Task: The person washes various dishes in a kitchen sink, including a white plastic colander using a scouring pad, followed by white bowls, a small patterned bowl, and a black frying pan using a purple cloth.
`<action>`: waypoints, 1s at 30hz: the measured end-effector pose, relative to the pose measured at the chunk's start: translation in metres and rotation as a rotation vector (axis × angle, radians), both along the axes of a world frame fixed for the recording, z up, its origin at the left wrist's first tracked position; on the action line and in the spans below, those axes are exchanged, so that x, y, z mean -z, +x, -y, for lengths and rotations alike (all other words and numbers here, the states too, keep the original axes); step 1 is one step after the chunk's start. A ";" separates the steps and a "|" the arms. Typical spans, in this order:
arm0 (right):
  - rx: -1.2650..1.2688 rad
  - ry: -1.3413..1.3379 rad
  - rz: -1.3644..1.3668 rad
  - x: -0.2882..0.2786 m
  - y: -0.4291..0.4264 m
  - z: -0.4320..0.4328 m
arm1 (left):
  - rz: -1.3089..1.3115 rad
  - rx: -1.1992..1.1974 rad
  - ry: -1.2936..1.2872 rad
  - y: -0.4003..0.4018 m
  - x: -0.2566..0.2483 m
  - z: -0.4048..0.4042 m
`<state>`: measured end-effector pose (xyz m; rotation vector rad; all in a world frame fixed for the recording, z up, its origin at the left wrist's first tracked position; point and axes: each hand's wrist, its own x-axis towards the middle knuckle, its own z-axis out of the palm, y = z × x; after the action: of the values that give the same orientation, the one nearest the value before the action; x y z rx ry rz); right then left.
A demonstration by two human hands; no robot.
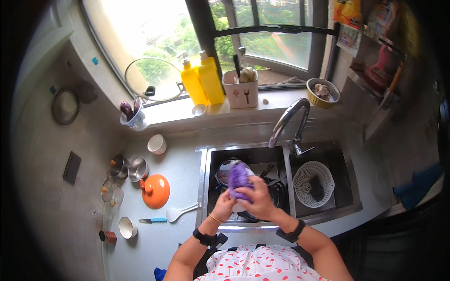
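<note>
Over the left sink basin (287,214), my right hand (260,202) grips a purple cloth (239,178) pressed against a white dish. Only slivers of the white dish (237,208) show around the cloth and fingers, so its exact shape is hidden. My left hand (222,206) pinches the dish's near left side. Below the hands, a pot or bowl with a clear, blue-edged part (223,174) rests in the basin. A dark pan (277,195) and dark utensils (267,171) lie there too, partly covered by my hands.
A white plastic colander (314,184) sits in the right basin, beneath a chrome faucet (290,116). Left on the counter are an orange lid (155,191), a rice paddle (181,211), a blue-handled knife (153,220) and white bowls (128,227). Yellow bottles (211,80) line the sill.
</note>
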<state>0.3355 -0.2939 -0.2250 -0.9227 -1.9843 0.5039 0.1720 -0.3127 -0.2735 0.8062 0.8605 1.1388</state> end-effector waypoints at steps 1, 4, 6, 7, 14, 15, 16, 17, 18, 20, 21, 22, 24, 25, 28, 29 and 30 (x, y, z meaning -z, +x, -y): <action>0.040 0.098 0.093 0.002 -0.010 0.002 | -0.168 0.048 -0.060 0.002 0.005 0.004; 0.056 0.054 0.075 0.018 -0.015 -0.015 | -0.130 0.079 -0.054 0.004 0.003 0.009; -0.011 -0.058 -0.077 0.021 -0.009 -0.036 | -0.042 0.177 -0.054 -0.001 -0.006 0.011; -0.045 -0.087 -0.110 0.013 0.002 -0.046 | -0.041 0.184 -0.053 -0.001 -0.013 0.013; -0.171 -0.986 -0.942 0.069 0.024 -0.063 | 0.365 0.036 -0.115 -0.012 -0.036 0.022; -0.171 -0.986 -1.121 0.071 0.020 -0.058 | 0.368 0.027 -0.114 -0.012 -0.034 0.019; -0.128 -0.916 -1.114 0.071 0.016 -0.053 | 0.493 -0.059 -0.139 -0.009 -0.032 0.014; 0.008 -0.729 -0.941 0.071 0.014 -0.047 | 0.618 -0.143 -0.162 -0.006 -0.030 0.009; 0.074 -0.626 -0.827 0.060 0.007 -0.036 | 0.651 -0.189 -0.156 -0.008 -0.027 0.004; 0.205 -0.439 -0.577 0.059 -0.004 -0.022 | 0.609 -0.240 -0.144 -0.007 -0.031 -0.005; 0.201 -0.354 -0.539 0.047 -0.012 -0.015 | 0.573 -0.298 -0.134 -0.008 -0.033 -0.007; 0.209 -0.305 -0.521 0.043 -0.015 -0.012 | 0.574 -0.288 -0.122 -0.006 -0.032 -0.010; 0.238 -0.202 -0.458 0.034 -0.021 -0.010 | 0.573 -0.266 -0.140 -0.003 -0.030 -0.014; 0.251 -0.098 -0.366 0.032 -0.023 -0.011 | 0.575 -0.253 -0.151 -0.002 -0.029 -0.015; 0.165 0.049 -0.140 0.019 -0.036 -0.005 | 0.633 -0.166 -0.184 0.001 -0.012 -0.022; 0.096 0.095 -0.101 0.017 -0.039 -0.003 | 0.626 -0.154 -0.194 -0.001 -0.005 -0.023; 0.084 0.106 -0.051 0.017 -0.040 0.000 | 0.604 -0.127 -0.187 -0.002 0.001 -0.024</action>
<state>0.2953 -0.2943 -0.2421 -0.9141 -1.8988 0.3679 0.1701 -0.2890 -0.2744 0.2250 0.5011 1.2952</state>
